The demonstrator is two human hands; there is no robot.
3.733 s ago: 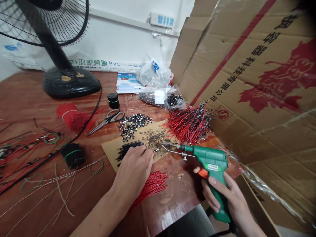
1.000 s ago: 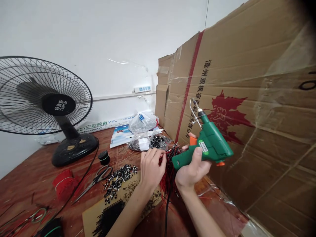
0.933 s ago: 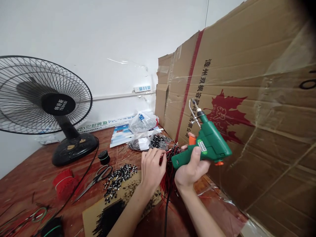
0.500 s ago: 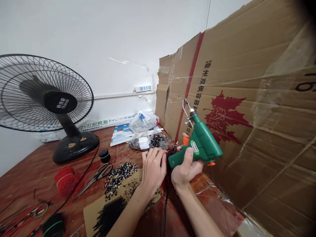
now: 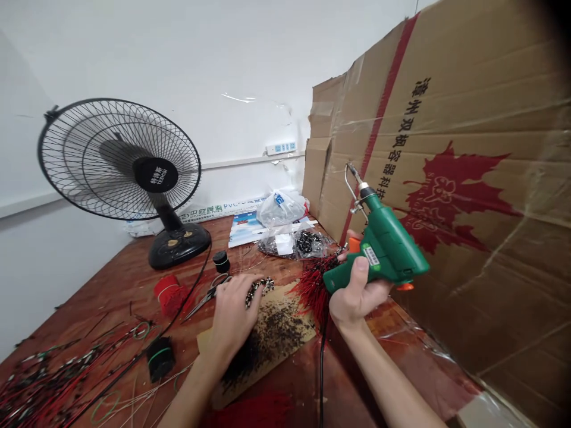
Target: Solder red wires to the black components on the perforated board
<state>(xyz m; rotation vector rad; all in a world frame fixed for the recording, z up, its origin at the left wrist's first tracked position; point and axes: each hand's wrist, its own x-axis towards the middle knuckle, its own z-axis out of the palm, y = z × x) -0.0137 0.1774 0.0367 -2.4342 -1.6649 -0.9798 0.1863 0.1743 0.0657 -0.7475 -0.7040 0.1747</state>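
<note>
In my right hand [image 5: 359, 294] is a green soldering gun [image 5: 388, 244] with an orange trigger, its metal tip pointing up and left. A black cord hangs below its handle. My left hand [image 5: 236, 306] reaches over a pile of small black and silver parts [image 5: 263, 288], thumb apart from the fingers; some fingertips are hidden. The parts lie at the back of a cardboard sheet [image 5: 294, 333] strewn with tiny dark bits. Between the hands, beside the gun's handle, lies a bundle of red wires [image 5: 312, 285] with dark ends.
Scissors [image 5: 200, 303], a black spool [image 5: 220, 261] and a red bundle [image 5: 169, 294] lie left of the hands. A black fan [image 5: 178, 244] stands behind them. Plastic bags [image 5: 283, 208] sit at the back. A large cardboard box [image 5: 468, 249] walls off the right side.
My left hand has moved left from the red wire bundle to the pile of small parts. The soldering gun stays in my right hand. The camera view has turned somewhat left.
</note>
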